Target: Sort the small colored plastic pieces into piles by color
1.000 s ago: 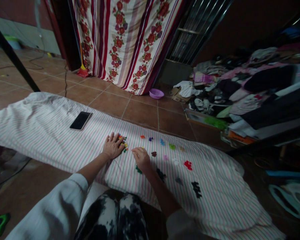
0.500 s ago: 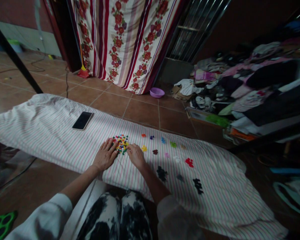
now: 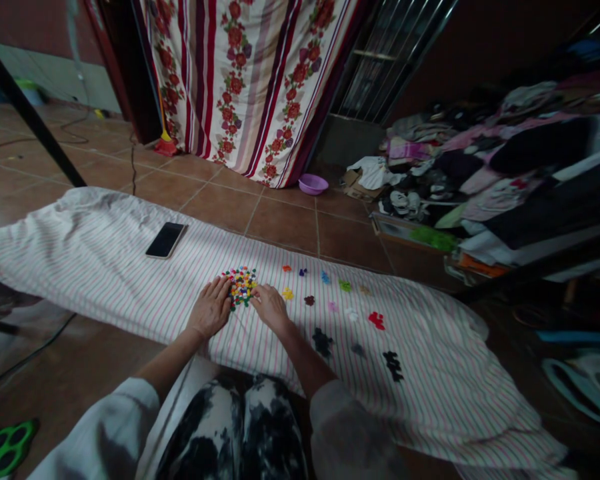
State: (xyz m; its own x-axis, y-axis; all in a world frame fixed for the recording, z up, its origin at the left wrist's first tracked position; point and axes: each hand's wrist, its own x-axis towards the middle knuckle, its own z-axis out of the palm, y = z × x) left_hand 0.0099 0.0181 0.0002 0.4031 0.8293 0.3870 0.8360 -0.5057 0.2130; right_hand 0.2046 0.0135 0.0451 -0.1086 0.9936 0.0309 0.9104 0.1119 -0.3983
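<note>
A mixed pile of small colourful pieces [image 3: 242, 285], too small to identify for certain, lies on a striped cloth [image 3: 145, 300]. My left hand [image 3: 211, 307] rests flat at the pile's left edge, fingers stretched out. At the right edge is my right hand [image 3: 271, 307], thumb and fingertips pinched together; what is between them, if anything, is too small to see. Further right lie small single-colour groups, among them yellow pieces [image 3: 287, 293], brown pieces [image 3: 309, 301], green pieces [image 3: 345, 285], red pieces [image 3: 377, 321] and black pieces [image 3: 393, 366].
A phone [image 3: 167, 240] lies on the cloth to the left. On the tiled floor beyond are a purple basin [image 3: 313, 185] and a red broom [image 3: 167, 145] by a floral curtain [image 3: 240, 87]. Clothes and shoes are heaped [image 3: 460, 160] at the right.
My left hand has drawn back slightly from the pile, uncovering more of its left side. My right hand has shifted slightly left and stays at the pile's right edge.
</note>
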